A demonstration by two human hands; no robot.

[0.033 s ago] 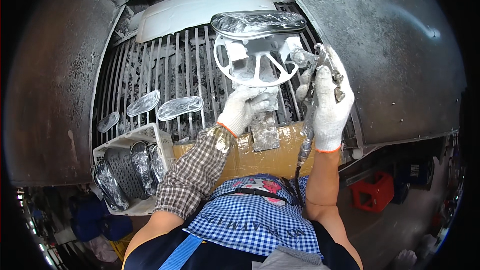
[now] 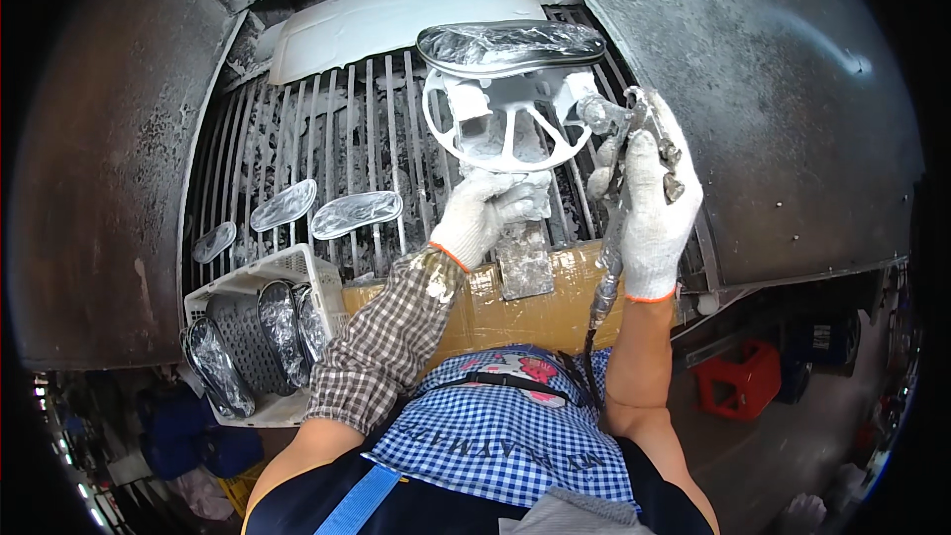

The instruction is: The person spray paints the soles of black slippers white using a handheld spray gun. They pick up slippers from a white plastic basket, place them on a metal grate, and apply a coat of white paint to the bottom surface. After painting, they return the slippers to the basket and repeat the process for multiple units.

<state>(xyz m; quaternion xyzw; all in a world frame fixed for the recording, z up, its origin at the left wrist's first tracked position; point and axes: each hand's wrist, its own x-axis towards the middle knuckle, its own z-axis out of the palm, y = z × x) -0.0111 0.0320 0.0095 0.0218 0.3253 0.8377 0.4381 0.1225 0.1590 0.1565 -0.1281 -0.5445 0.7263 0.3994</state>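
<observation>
A shiny grey shoe sole lies on top of a white paint-crusted wheel-shaped stand over the metal grate of a spray booth. My left hand, in a white glove, grips the stand's post just below the wheel. My right hand, also gloved, holds a spray gun to the right of the stand. The gun's nozzle points at the wheel's right rim, and its hose hangs down toward my body.
Three shiny soles lie on the grate at the left. A white plastic basket with more soles stands at the lower left. A cardboard strip covers the booth's front edge. Dark booth walls close in on both sides. A red crate sits on the floor at the right.
</observation>
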